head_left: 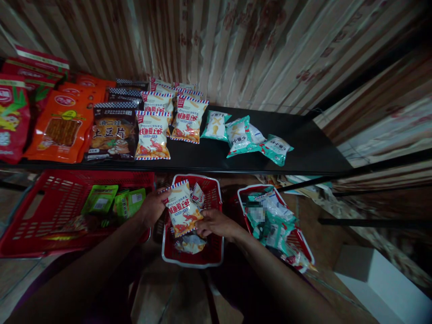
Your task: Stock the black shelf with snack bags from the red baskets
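A white and orange snack bag [181,208] is held between my two hands above the middle red basket [215,252]. My left hand [154,208] grips its upper left edge, and my right hand [213,223] pinches its lower right side. Under it, a few more snack bags [191,243] lie inside that basket. Matching bags [153,137] stand upright in rows on the black shelf [209,158], just beyond my hands. Teal and white bags [240,136] lie loosely on the shelf to their right.
Orange bags [62,128], dark bags [110,135] and red bags [12,117] fill the shelf's left. A wide red basket [30,220] holds green packs; a right basket [305,252] holds teal bags. A white box [391,279] sits lower right.
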A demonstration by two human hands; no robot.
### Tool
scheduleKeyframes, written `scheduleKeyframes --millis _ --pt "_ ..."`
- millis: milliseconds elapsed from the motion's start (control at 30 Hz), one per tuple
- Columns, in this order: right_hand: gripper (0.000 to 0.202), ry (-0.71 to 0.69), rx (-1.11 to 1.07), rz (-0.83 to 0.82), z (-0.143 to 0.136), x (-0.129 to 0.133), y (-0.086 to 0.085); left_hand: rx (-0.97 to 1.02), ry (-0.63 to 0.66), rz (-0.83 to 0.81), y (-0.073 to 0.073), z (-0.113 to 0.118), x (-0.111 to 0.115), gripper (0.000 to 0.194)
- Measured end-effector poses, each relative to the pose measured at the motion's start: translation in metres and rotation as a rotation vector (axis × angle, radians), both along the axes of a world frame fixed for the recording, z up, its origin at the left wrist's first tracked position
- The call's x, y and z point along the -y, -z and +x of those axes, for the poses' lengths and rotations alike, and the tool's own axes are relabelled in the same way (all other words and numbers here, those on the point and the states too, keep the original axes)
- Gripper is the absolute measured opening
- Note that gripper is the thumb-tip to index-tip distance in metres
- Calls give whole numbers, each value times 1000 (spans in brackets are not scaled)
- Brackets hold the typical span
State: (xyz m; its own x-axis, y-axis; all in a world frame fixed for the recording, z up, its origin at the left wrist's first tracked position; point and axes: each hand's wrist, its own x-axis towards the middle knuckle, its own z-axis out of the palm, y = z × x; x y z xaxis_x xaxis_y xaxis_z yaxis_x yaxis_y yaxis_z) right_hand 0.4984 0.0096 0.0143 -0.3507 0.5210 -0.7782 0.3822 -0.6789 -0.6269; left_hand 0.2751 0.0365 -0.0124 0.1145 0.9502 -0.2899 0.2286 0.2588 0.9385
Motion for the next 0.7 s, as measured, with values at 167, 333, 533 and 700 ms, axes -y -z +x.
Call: scheduleKeyframes --millis 167,333,533,700 --pt "13 -82 30 27 4 -4 -4 428 -235 -306 -11 11 4 34" --pt "27 -26 -127 161 3 -11 -14 474 -291 -355 -11 14 6 35" --pt "37 248 -199 221 -7 -17 -15 302 -172 -279 -8 16 11 34" --pt "35 331 -174 269 -14 -18 -2 287 -68 -274 -7 20 13 35"
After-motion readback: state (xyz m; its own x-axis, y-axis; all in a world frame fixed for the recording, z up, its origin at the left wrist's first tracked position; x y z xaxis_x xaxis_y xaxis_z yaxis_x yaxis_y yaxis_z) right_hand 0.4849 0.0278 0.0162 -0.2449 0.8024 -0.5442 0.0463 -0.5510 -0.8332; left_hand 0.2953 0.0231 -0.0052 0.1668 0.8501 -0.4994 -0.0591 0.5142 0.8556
